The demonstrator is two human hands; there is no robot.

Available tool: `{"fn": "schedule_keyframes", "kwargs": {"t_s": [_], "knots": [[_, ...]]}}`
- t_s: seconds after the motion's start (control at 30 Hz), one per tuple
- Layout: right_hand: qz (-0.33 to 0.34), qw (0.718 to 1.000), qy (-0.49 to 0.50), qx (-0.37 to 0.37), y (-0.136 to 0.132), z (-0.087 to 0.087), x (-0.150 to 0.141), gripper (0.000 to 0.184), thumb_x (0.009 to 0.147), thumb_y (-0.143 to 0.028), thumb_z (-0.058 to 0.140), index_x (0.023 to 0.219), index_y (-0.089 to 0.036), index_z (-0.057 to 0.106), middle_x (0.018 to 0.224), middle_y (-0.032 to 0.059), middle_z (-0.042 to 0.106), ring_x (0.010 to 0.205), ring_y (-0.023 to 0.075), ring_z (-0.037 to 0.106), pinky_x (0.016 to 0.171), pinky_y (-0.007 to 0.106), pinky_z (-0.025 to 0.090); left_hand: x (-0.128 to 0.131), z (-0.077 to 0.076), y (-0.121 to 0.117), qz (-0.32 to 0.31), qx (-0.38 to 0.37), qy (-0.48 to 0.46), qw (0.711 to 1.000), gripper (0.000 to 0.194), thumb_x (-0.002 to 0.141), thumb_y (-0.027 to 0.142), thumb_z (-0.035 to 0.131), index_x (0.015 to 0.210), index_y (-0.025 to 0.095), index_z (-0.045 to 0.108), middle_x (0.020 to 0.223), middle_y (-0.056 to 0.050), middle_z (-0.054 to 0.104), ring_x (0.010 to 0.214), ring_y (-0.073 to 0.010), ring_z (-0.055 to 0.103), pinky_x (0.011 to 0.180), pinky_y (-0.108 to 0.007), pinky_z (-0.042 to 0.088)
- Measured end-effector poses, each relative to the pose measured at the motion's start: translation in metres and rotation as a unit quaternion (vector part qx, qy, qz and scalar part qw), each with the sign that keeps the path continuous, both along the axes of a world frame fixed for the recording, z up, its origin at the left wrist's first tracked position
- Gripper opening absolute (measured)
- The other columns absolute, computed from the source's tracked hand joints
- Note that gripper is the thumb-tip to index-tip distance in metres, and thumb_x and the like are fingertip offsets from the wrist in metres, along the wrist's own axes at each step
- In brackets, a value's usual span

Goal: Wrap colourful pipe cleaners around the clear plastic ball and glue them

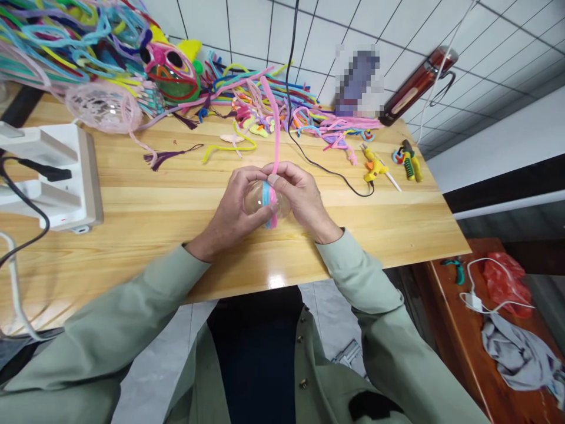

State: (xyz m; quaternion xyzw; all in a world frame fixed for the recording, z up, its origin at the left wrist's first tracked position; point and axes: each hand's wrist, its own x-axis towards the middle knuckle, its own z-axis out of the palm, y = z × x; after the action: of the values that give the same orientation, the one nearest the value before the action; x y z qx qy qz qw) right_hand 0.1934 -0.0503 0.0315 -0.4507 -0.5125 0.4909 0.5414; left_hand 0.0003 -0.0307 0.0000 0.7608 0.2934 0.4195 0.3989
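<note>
A clear plastic ball (253, 199) is between my hands, just above the near half of the wooden table. Round its middle run a light blue fuzzy band (265, 193) and, beside it, a pink pipe cleaner (276, 126) whose long free end stands up above the ball. My left hand (241, 203) grips the ball from the left, its thumb pressed on the bands at the front. With thumb and fingertips, my right hand (300, 191) pinches the pink pipe cleaner against the top right of the ball. The ball's underside is partly hidden by my fingers.
Behind lies a heap of coloured pipe cleaners (88, 41) with a decorated green ball (174, 76). A white power strip (75, 176) stands at left. At right are a yellow glue gun (375, 166), pliers (410, 162) and a red flask (417, 88). A black cable (289, 70) hangs down to the table.
</note>
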Motion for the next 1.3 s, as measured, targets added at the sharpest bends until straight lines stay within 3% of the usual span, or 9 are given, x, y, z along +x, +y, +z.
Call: {"fn": "schedule_keyframes", "kwargs": {"t_s": [0.17,0.3,0.47,0.63,0.8,1.0,1.13,1.23,1.3], "knots": [[-0.009,1.000,-0.021,-0.002,0.000,0.000,0.001,0.045,0.089,-0.068,0.092,0.105,-0.027,0.082,0.103,0.0012,0.076,0.095,0.0208,0.066,0.092,0.036,0.059,-0.007,0.009,-0.001,0.075,0.105,0.026,0.991,0.043,0.099,0.064,0.084,0.125,0.034,0.068,0.141,-0.011,0.064,0.144,-0.0387,0.059,0.132,-0.071,0.047],[-0.011,1.000,-0.026,-0.007,-0.001,0.003,0.000,0.052,0.086,-0.073,0.092,0.105,-0.027,0.081,0.101,0.0018,0.076,0.094,0.0219,0.066,0.088,0.036,0.060,-0.009,0.017,-0.002,0.077,0.108,0.053,0.990,0.031,0.102,0.061,0.080,0.111,0.032,0.073,0.117,-0.009,0.069,0.124,-0.0359,0.066,0.119,-0.068,0.055],[-0.014,1.000,-0.021,0.000,-0.002,0.005,-0.002,0.051,0.086,-0.074,0.093,0.103,-0.027,0.081,0.100,0.0018,0.075,0.097,0.0221,0.067,0.088,0.036,0.061,-0.007,0.023,-0.003,0.064,0.125,0.058,0.988,0.022,0.105,0.054,0.077,0.106,0.032,0.077,0.111,-0.008,0.072,0.113,-0.0336,0.070,0.111,-0.064,0.057],[-0.014,0.999,-0.034,-0.006,-0.001,0.004,-0.002,0.053,0.086,-0.075,0.092,0.105,-0.027,0.081,0.101,0.0019,0.075,0.100,0.0227,0.068,0.090,0.036,0.061,-0.006,0.021,-0.002,0.104,0.205,0.097,0.968,0.019,0.107,0.049,0.073,0.101,0.031,0.076,0.103,-0.007,0.075,0.097,-0.0293,0.069,0.098,-0.057,0.059],[-0.015,0.999,-0.036,0.004,0.000,0.002,-0.002,0.054,0.087,-0.076,0.091,0.106,-0.026,0.081,0.105,0.0031,0.076,0.103,0.0238,0.069,0.093,0.037,0.060,-0.003,0.013,0.001,0.112,0.218,0.100,0.964,0.024,0.112,0.048,0.067,0.097,0.029,0.072,0.102,-0.008,0.076,0.099,-0.0297,0.070,0.096,-0.054,0.059],[-0.025,0.999,-0.031,0.015,0.002,0.000,-0.002,0.052,0.087,-0.072,0.093,0.106,-0.025,0.082,0.108,0.0039,0.079,0.104,0.0238,0.070,0.094,0.037,0.062,-0.001,0.008,0.006,0.100,0.203,0.083,0.971,0.036,0.119,0.056,0.054,0.103,0.028,0.070,0.106,-0.009,0.076,0.104,-0.0305,0.069,0.099,-0.054,0.057],[-0.031,0.999,-0.025,0.009,0.002,-0.001,-0.003,0.051,0.085,-0.072,0.093,0.104,-0.025,0.081,0.106,0.0029,0.080,0.097,0.0219,0.070,0.091,0.036,0.061,-0.003,0.011,0.004,0.088,0.149,0.058,0.983,0.037,0.119,0.059,0.053,0.105,0.029,0.069,0.107,-0.007,0.075,0.106,-0.0298,0.068,0.103,-0.054,0.056],[-0.032,0.999,-0.028,-0.001,0.002,-0.002,-0.004,0.049,0.086,-0.070,0.093,0.104,-0.026,0.081,0.104,0.0019,0.079,0.096,0.0211,0.069,0.090,0.035,0.061,-0.004,0.010,0.002,0.092,0.078,0.042,0.992,0.042,0.116,0.067,0.055,0.122,0.029,0.071,0.121,-0.009,0.074,0.112,-0.0297,0.068,0.101,-0.051,0.059],[-0.031,0.999,-0.027,-0.001,0.003,-0.003,-0.004,0.045,0.088,-0.066,0.091,0.104,-0.025,0.080,0.102,0.0014,0.079,0.095,0.0205,0.069,0.089,0.034,0.060,-0.005,0.008,0.001,0.081,0.034,0.044,0.995,0.057,0.109,0.075,0.064,0.138,0.027,0.069,0.134,-0.012,0.073,0.117,-0.0305,0.069,0.100,-0.049,0.061]]}}
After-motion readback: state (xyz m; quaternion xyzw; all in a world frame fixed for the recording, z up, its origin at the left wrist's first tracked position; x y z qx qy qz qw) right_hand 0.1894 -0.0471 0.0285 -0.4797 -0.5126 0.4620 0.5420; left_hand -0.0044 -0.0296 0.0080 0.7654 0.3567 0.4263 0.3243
